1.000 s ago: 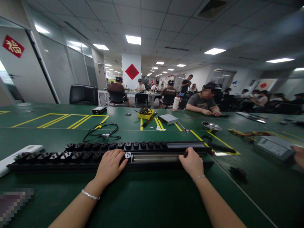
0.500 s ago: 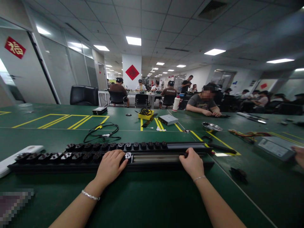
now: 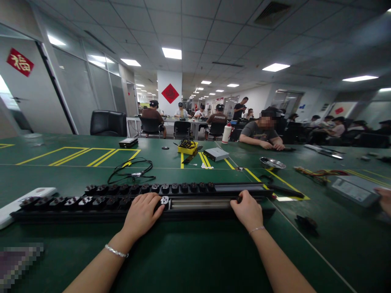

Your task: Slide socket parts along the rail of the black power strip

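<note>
Firstly, at the far left of the green surface [image 3: 195, 256]: one white oblong device [image 3: 32, 199], lying partly behind the front rail; farther back, one clear plastic tub [image 3: 34, 140], its contents too faint to tell.

Next, one black front rail [image 3: 195, 215], running crosswise before the person: its left part is carrying a row of dark plug-like modules [image 3: 71, 201], some showing pale tops; its right part is showing a bare metallic channel.

Just behind, one black rear rail [image 3: 238, 187] is lying alongside, holding a similar row [image 3: 174, 187] and ending in a bare stretch at right.

Beyond the rails, one looped black cable [image 3: 136, 175] is lying; one dark box [image 3: 128, 142] is sitting farther back.

Left hand [image 3: 144, 211]: resting over the front rail's modules, fingers together, thumb apart and pointing beside one pale-topped module [image 3: 165, 200]; whether it is gripping, I cannot tell.

One yellow box [image 3: 185, 149], farther back, is holding heaped black cable [image 3: 187, 142]; one flat silver box [image 3: 216, 154] is lying to its right.

Right hand [image 3: 248, 209]: pinching a small dark piece [image 3: 239, 199] at the channel's right end.

One shallow metal bowl [image 3: 273, 163] is standing behind; its contents are not showing clearly.

Lastly, coloured wires [image 3: 317, 173] are lying beside one grey metal box [image 3: 354, 189]; another person's hand [image 3: 385, 199] is showing at its right end.
</note>
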A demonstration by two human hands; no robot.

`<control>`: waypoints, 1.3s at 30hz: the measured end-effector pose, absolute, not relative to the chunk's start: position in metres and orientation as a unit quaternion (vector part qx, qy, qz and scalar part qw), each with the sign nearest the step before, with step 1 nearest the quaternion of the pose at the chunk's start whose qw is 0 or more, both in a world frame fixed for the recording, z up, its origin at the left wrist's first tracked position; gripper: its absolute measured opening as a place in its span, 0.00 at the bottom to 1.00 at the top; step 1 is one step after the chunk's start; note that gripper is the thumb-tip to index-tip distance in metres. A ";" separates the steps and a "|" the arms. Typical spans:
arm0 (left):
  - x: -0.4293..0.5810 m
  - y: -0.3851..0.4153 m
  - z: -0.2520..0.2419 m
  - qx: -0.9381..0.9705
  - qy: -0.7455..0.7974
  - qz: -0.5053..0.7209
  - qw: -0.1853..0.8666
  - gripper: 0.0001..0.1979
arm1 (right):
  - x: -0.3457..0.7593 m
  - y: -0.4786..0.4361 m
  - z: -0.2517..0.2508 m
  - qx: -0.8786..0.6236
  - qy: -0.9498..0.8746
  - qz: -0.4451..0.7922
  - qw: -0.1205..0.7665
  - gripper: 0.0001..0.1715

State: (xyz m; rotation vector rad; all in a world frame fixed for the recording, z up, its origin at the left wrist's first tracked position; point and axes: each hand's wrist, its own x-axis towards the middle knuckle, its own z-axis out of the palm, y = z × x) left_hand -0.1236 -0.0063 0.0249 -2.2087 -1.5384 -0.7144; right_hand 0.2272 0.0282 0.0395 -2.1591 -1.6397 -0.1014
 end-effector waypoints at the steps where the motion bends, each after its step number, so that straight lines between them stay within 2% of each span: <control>1: -0.124 -0.006 0.025 -0.781 -0.544 -0.251 0.178 0.14 | 0.227 0.028 0.040 -0.778 -0.591 -0.035 0.212 0.09; 39: -0.124 -0.006 0.024 -0.779 -0.547 -0.243 0.188 0.14 | 0.246 0.030 0.034 -0.738 -0.633 -0.019 0.234 0.10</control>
